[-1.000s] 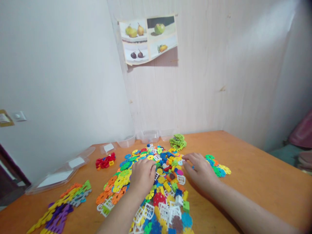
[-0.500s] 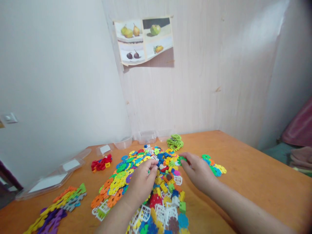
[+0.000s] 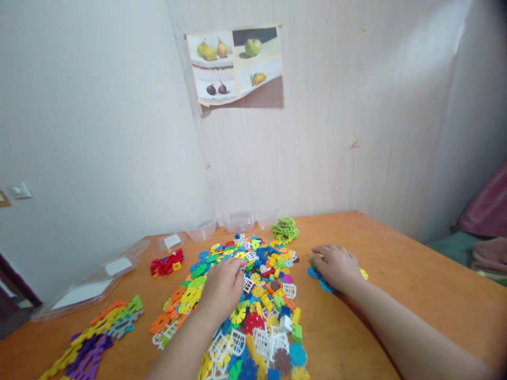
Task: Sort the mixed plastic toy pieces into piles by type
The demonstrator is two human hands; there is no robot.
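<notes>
A long heap of colourful plastic building pieces (image 3: 257, 291) covers the middle of the table, with notched discs, small blocks and white lattice pieces mixed together. My left hand (image 3: 224, 282) is over the heap's left half, fingers curled and thumb close to the forefinger; whatever may be between them is hidden. To the right of the heap, my right hand (image 3: 336, 265) lies over a small group of notched discs (image 3: 326, 285). Its thumb and fingers are apart, with a bit of yellow showing between them. Blue and yellow edges of discs stick out from under this hand.
Green pieces (image 3: 285, 230) are stacked at the back. Red pieces (image 3: 167, 263) lie left of the heap, and long yellow, purple and grey strips (image 3: 93, 338) at front left. Clear plastic tubs (image 3: 240, 221) and lids (image 3: 83, 293) line the wall side of the table (image 3: 396, 264).
My right hand has moved right, from the heap's edge with a green notched disc to above the small disc group. My left hand has shifted slightly left and down.
</notes>
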